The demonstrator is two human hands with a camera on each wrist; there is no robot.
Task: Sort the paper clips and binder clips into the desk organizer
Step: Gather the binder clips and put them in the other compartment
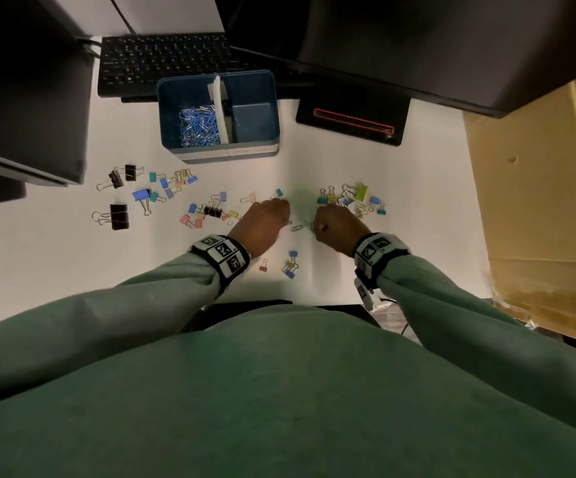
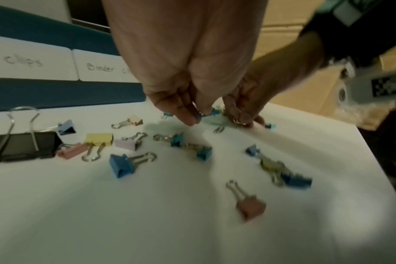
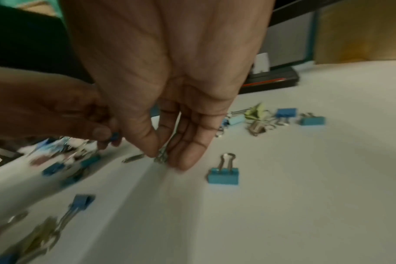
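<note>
The blue desk organizer (image 1: 167, 98) stands at the back of the white desk; its left compartment holds several paper clips (image 1: 198, 127), its right compartment looks bare. Labels read "clips" (image 2: 23, 59) and "Binder" (image 2: 101, 68). Coloured and black binder clips (image 1: 210, 210) lie scattered left, right and near me. My left hand (image 1: 269, 215) pinches a small blue paper clip (image 2: 202, 114) just above the desk. My right hand (image 1: 328, 224) pinches silver paper clips (image 3: 162, 156) at the desk surface. One silver paper clip (image 1: 296, 228) lies between the hands.
A black keyboard (image 1: 165, 60) sits behind the organizer, with a black device with a red outline (image 1: 352, 122) to its right. A cardboard box (image 1: 538, 201) borders the desk on the right, and a dark block (image 1: 27, 98) on the left.
</note>
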